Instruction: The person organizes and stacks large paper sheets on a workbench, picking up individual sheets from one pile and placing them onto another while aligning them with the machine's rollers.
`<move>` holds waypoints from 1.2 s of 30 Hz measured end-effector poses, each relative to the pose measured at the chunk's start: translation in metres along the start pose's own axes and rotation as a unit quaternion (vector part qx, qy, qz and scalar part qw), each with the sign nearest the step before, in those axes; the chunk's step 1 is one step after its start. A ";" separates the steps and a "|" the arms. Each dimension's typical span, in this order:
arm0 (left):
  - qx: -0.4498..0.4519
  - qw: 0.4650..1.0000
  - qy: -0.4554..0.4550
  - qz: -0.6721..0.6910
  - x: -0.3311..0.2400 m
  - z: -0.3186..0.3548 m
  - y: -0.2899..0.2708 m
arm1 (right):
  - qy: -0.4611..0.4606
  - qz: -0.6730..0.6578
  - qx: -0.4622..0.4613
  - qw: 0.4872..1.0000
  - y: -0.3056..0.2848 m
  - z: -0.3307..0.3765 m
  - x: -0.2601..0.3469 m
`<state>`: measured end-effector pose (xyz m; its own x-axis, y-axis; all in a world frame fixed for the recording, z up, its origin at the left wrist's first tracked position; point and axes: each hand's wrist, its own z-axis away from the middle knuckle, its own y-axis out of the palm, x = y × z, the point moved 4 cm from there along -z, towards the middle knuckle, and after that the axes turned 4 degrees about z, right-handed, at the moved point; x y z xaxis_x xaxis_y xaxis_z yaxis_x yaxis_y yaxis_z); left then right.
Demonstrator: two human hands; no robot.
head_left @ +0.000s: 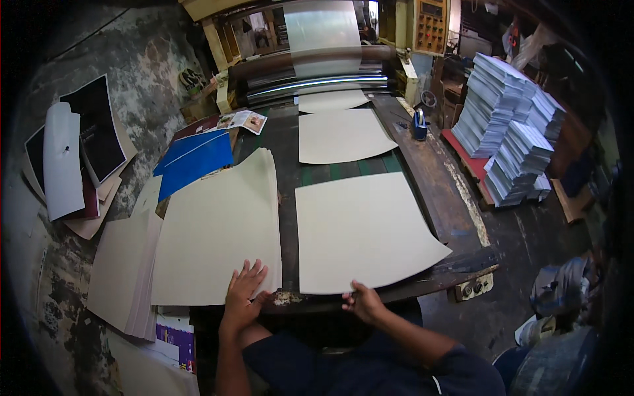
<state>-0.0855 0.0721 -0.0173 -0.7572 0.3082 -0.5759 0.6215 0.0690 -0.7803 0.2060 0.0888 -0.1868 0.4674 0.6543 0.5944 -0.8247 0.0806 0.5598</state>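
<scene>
My left hand (246, 290) lies with fingers spread on the near right corner of a tall stack of cream paperboard sheets (218, 231). To its right, a single cream paperboard sheet (363, 231) rests on the machine's feed table. At the near edge of that sheet is my right hand (365, 302), its fingers partly bent and apart; one fingertip overlaps the sheet's edge. Farther along the feed table lies a second cream sheet (343, 135). Beyond it, a third sheet (330, 100) sits just before the rollers (317, 84).
Another stack of sheets (122, 270) leans at the left. Blue sheets (195, 158) and a printed leaflet (244, 121) lie behind the big stack. Piles of white paper (492, 105) stand on the right. A blue object (419, 125) sits on the table's right rail. A control panel (431, 26) hangs beyond.
</scene>
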 end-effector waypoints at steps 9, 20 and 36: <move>-0.166 0.978 -0.115 0.052 -0.009 0.003 0.005 | -0.046 -0.049 0.006 0.998 0.008 -0.113 0.069; -0.345 0.866 -0.225 0.285 -0.027 0.003 0.003 | -0.128 -0.096 -0.065 0.985 0.010 -0.171 0.117; -0.011 0.996 0.087 -0.003 -0.054 -0.004 -0.003 | -0.004 0.099 0.119 0.988 -0.006 0.062 0.024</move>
<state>-0.0455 0.0587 0.0168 -0.7159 0.4681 -0.5180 0.6221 0.0910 -0.7776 0.2417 0.0574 -0.1395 0.3075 0.6328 0.7107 -0.8027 -0.2285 0.5508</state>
